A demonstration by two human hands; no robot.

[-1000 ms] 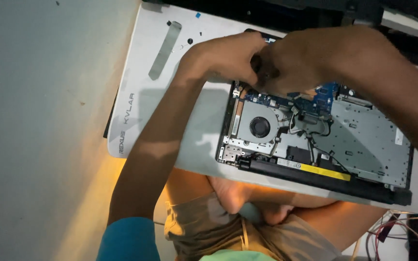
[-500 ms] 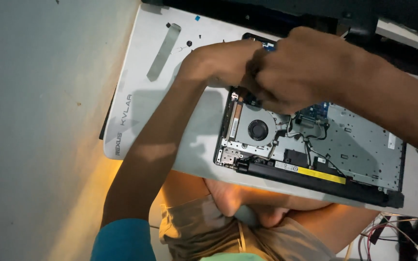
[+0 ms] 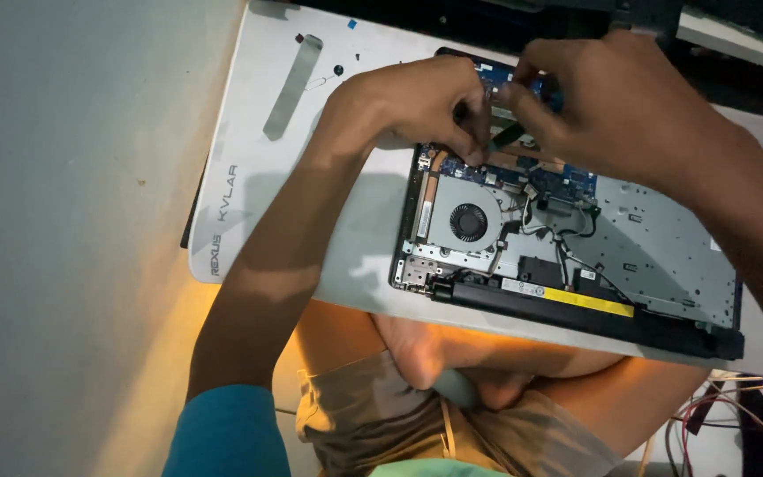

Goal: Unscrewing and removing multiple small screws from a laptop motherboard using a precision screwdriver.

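We see a white work mat (image 3: 258, 203) lying on the table, w/ grey lettering near its left edge. A long grey slot-shaped strip (image 3: 293, 87) sits on the mat's upper left part, tilted. Just beside it: a small dark screw (image 3: 338, 69), a tiny dark red bit (image 3: 298, 38) and a small blue scrap (image 3: 351, 24) near the top edge. Left of the mat we see a pale grey wall (image 3: 72, 221) w/ a few specks. Below the mat, warm yellow light falls on the floor (image 3: 147, 371). At bottom right, a bundle of red, white and black wires (image 3: 735, 411) trails off; its far end is cut by the frame edge.
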